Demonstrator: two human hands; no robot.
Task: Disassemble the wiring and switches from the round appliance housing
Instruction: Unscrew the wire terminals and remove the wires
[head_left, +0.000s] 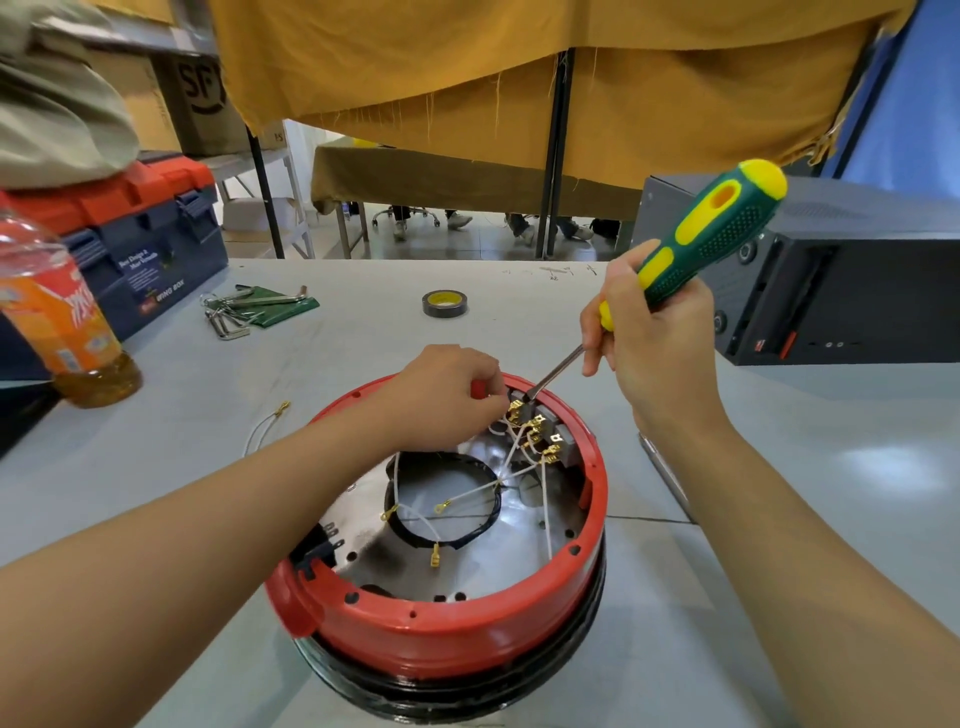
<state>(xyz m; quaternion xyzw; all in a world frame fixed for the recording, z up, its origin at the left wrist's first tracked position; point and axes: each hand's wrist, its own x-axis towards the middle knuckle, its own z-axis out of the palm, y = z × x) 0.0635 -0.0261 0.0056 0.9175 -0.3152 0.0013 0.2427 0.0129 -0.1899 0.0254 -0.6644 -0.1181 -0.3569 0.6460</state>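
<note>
The round red housing (457, 634) with a shiny metal floor and a black base sits on the grey table in front of me. White wires (519, 467) with brass terminals run to grey switches (550, 431) at its far inner rim. My left hand (447, 395) grips the far rim beside the switches, fingers closed on the rim. My right hand (654, 332) holds a green and yellow screwdriver (711, 228); its metal tip touches the leftmost switch terminals.
A loose white wire (265, 423) lies left of the housing. Hex keys on a green pouch (249, 306), a tape roll (444, 303), an orange drink bottle (57, 312), a blue and red toolbox (135, 244) and a black computer case (831, 280) stand around.
</note>
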